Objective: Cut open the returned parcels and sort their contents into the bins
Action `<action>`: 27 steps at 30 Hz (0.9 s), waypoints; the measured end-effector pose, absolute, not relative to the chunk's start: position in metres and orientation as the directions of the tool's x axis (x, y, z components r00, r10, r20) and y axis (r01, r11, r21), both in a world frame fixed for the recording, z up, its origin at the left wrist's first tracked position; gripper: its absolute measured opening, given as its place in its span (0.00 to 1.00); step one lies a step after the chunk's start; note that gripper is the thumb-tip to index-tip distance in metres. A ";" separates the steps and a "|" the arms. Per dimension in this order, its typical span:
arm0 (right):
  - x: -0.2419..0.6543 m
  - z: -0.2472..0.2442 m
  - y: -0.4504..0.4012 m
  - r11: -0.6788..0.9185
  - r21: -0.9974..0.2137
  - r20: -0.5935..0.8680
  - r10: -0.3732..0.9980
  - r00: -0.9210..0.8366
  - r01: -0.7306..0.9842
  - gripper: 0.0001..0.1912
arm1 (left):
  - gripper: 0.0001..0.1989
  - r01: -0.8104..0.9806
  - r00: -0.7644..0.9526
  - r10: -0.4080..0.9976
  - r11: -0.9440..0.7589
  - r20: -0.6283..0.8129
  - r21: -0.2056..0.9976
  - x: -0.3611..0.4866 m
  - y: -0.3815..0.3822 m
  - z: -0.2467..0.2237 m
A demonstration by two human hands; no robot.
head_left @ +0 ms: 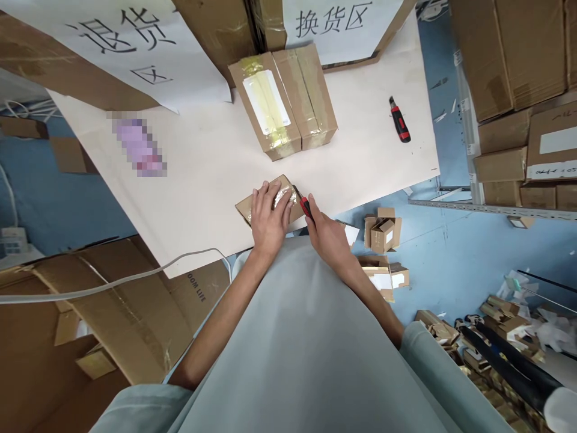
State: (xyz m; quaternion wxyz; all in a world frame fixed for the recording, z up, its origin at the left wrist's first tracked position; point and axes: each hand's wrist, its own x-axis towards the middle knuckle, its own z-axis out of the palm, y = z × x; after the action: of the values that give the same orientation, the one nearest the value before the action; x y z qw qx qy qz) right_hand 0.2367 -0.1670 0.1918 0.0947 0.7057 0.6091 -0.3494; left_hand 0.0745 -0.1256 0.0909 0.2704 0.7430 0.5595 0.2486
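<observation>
A small cardboard box (244, 207) with shiny clear tape lies at the table's front edge. My left hand (269, 219) rests on top of it, fingers spread across the cardboard. In my right hand (327, 231) is a red and black utility knife (305, 206), its tip at the box's right end by the tape. The fingers of that hand are wrapped round the handle. Beyond the small box sits a larger taped carton (311, 99) with a white label.
On the white table (360, 162) lie a second red and black knife (399, 120) and a blurred purple item (139, 144). Large boxes with paper signs line the back. A grey cable (180, 257) crosses the left front corner. Shelved cartons (502, 162) stand at right.
</observation>
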 end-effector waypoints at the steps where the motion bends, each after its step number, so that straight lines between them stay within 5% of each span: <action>1: 0.236 0.193 -0.167 -0.225 -0.268 -0.611 0.791 0.015 0.937 0.34 | 0.21 0.695 0.245 0.968 -0.219 0.061 0.685 0.075 -0.126 0.091; 11: 0.232 0.199 -0.166 -0.155 -0.118 -0.651 0.758 0.041 0.981 0.33 | 0.20 0.687 0.240 0.969 -0.213 0.060 0.694 0.074 -0.125 0.088; 27: 0.211 0.215 -0.169 -0.120 -0.003 -0.685 0.724 0.086 0.993 0.44 | 0.23 0.657 0.222 0.974 -0.182 0.043 0.732 0.076 -0.126 0.089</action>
State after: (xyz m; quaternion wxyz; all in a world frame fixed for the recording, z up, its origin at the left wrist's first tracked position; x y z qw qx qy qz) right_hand 0.2106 -0.1694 0.2155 0.2433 0.6954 0.6170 -0.2767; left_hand 0.0762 -0.1262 0.0892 0.2999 0.7217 0.5649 0.2647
